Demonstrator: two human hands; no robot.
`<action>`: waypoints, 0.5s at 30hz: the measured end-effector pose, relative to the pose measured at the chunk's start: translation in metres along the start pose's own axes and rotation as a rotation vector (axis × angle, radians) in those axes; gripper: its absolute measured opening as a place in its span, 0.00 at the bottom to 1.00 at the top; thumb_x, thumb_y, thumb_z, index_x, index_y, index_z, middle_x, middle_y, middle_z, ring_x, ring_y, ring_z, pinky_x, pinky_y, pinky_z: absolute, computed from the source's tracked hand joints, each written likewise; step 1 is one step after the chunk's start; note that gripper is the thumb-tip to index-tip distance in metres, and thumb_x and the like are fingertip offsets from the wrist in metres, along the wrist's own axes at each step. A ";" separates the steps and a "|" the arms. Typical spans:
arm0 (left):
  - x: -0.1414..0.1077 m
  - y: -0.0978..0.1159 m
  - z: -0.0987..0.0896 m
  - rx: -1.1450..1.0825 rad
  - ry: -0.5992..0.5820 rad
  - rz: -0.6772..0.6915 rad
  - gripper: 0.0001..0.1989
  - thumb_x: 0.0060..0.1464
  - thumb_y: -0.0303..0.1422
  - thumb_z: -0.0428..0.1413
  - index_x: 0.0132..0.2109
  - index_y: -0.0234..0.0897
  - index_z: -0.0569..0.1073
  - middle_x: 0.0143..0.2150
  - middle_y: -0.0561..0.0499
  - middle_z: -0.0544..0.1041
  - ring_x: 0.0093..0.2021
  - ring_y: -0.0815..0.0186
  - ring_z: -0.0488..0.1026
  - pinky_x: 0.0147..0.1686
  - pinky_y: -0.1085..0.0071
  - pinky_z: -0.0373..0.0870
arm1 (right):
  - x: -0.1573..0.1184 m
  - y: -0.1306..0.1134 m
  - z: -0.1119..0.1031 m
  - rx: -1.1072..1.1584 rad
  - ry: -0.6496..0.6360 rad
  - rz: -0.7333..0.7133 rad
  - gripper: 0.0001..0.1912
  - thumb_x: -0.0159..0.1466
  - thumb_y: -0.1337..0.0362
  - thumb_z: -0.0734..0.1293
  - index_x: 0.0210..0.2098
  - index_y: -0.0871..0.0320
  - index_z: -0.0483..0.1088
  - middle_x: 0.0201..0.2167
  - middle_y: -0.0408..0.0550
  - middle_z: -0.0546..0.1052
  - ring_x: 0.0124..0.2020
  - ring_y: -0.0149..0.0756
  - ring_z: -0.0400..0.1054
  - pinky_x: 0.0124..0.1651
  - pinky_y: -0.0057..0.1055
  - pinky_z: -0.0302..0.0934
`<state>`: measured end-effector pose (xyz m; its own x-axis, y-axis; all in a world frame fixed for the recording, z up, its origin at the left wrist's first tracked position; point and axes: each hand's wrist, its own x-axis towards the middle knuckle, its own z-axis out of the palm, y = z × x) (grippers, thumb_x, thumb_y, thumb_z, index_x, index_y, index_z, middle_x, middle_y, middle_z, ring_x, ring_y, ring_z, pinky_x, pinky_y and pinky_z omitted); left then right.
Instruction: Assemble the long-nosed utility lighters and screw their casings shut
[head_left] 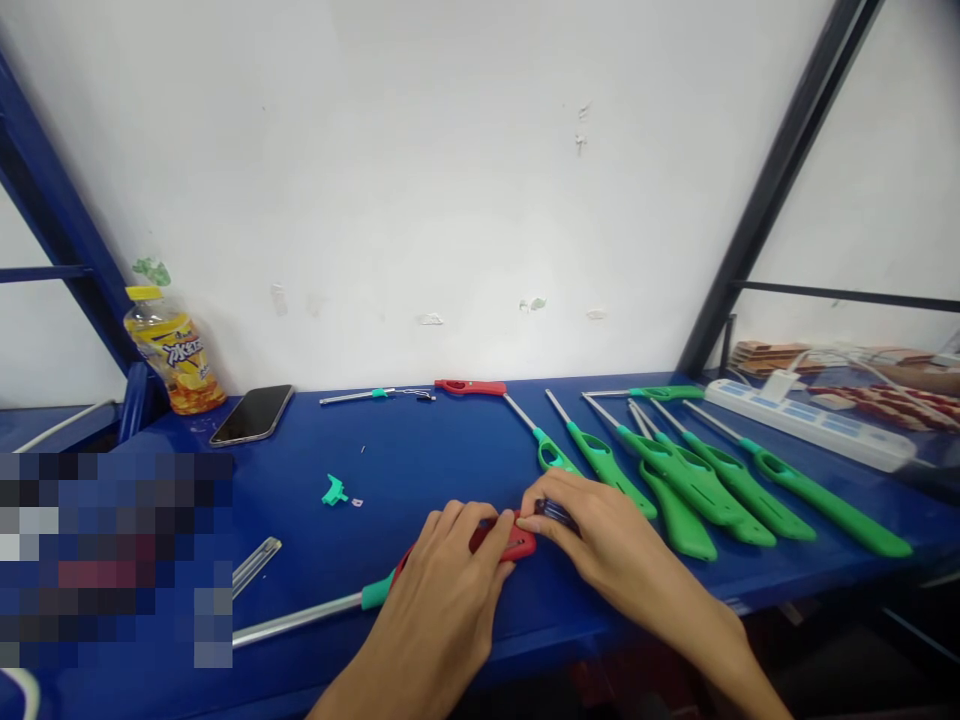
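Note:
A red long-nosed lighter (522,546) lies on the table near its front edge. Its metal tube and teal collar point left. My left hand (442,590) is closed around the red body and hides most of it. My right hand (581,520) grips what looks like a screwdriver (556,513) by its dark, see-through handle. Its fingertips are at the right end of the lighter, beside the left thumb; the tool's tip is hidden. Just beyond the right hand lies a green long-nosed lighter (553,455), partly covered by it.
Several green lighters (697,480) lie on the blue table (435,450) at right, before a white power strip (810,425). At the back are a red lighter shell (472,387) and a loose metal tube (352,397). A teal piece (334,490), phone (253,414) and bottle (176,350) are leftward.

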<state>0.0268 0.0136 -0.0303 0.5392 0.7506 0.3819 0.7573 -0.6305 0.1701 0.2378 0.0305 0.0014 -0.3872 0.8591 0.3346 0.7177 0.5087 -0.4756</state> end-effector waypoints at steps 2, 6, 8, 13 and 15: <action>0.000 0.000 0.000 0.002 0.004 -0.001 0.18 0.70 0.23 0.51 0.63 0.39 0.72 0.56 0.42 0.77 0.52 0.50 0.76 0.55 0.43 0.76 | -0.001 0.000 0.000 -0.013 0.002 -0.014 0.07 0.76 0.68 0.66 0.41 0.51 0.72 0.40 0.40 0.78 0.40 0.38 0.74 0.43 0.34 0.59; 0.000 0.000 0.001 0.002 0.023 0.012 0.18 0.70 0.24 0.51 0.63 0.39 0.71 0.56 0.42 0.77 0.51 0.50 0.76 0.53 0.44 0.77 | -0.003 0.003 0.001 -0.031 0.003 -0.050 0.08 0.77 0.69 0.64 0.42 0.51 0.71 0.41 0.40 0.77 0.40 0.38 0.74 0.42 0.34 0.58; -0.001 0.000 0.002 0.001 0.040 0.013 0.18 0.70 0.24 0.52 0.63 0.38 0.71 0.56 0.42 0.77 0.51 0.50 0.77 0.52 0.45 0.77 | -0.003 0.004 0.002 -0.042 0.005 -0.055 0.08 0.77 0.70 0.64 0.42 0.51 0.71 0.41 0.41 0.77 0.40 0.38 0.74 0.42 0.34 0.58; -0.002 -0.001 0.002 -0.011 0.058 -0.009 0.18 0.70 0.24 0.53 0.63 0.38 0.72 0.54 0.42 0.78 0.48 0.51 0.78 0.48 0.50 0.78 | -0.003 0.000 -0.001 0.015 0.056 -0.060 0.08 0.77 0.68 0.63 0.41 0.50 0.70 0.41 0.40 0.77 0.38 0.37 0.73 0.42 0.33 0.59; -0.002 -0.002 0.002 -0.022 0.050 -0.004 0.18 0.69 0.23 0.53 0.62 0.39 0.72 0.54 0.43 0.78 0.46 0.53 0.78 0.47 0.51 0.78 | -0.004 -0.002 -0.005 0.065 0.126 -0.060 0.08 0.77 0.68 0.63 0.41 0.50 0.70 0.40 0.40 0.77 0.38 0.36 0.73 0.42 0.33 0.60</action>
<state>0.0253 0.0138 -0.0331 0.5169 0.7423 0.4265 0.7506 -0.6325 0.1912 0.2404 0.0259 0.0049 -0.3496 0.8154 0.4614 0.6546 0.5650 -0.5023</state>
